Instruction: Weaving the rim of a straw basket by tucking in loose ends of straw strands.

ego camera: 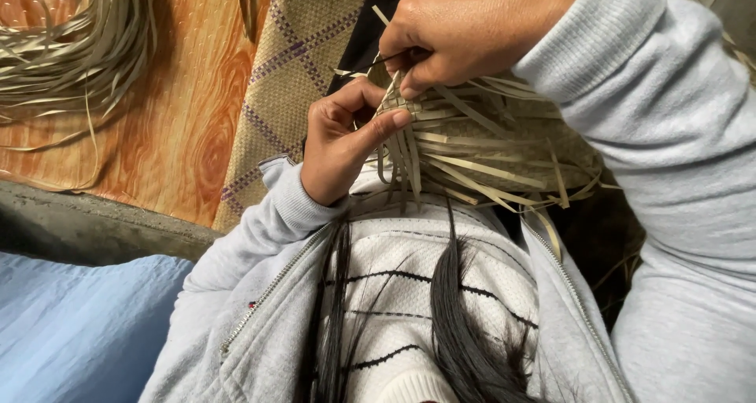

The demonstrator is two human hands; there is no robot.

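the left hand pinches the edge of a half-woven piece of pale straw strips, thumb pressed on top. the right hand grips one thin strip between fingertips just above it; its upper part is cut off by the frame. the weave rests in the lap, its far side hidden behind the grey sleeve. beyond lie a woven mat and a bundle of loose strips, partly cropped.

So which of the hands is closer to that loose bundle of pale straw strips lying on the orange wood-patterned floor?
Left. The left hand lies right of the loose bundle of pale straw strips, across the woven mat. The right hand sits farther right still.
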